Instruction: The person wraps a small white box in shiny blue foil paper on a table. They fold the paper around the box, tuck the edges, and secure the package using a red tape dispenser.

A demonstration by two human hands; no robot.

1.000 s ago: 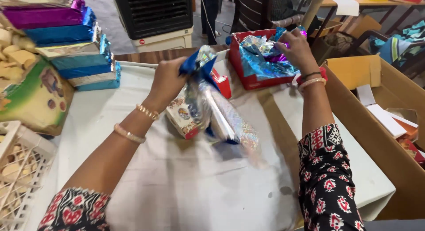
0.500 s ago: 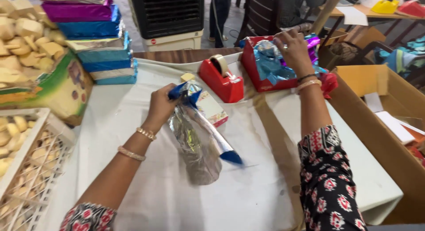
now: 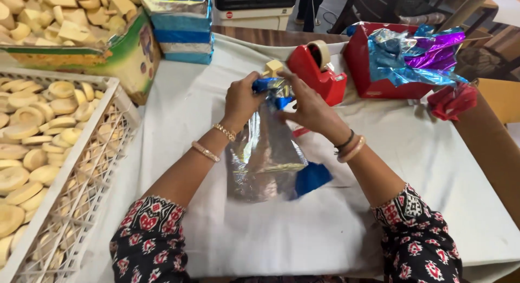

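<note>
glossy crinkled foil wrap [image 3: 265,158], matt cloth [image 3: 411,169].

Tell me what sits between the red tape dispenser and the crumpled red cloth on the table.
The red box of shiny blue and purple foil sheets sits between the tape dispenser and red cloth, in the head view.

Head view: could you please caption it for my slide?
Both hands, left hand and right hand, gather shiny foil wrap over a white-covered table.

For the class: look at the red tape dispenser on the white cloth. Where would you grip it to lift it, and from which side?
Grip the red tape dispenser across its low body, probably from above, fingers on its two flat sides. The tape roll stands up at its top, and the right hand works close in front, so the near side is crowded.
</note>
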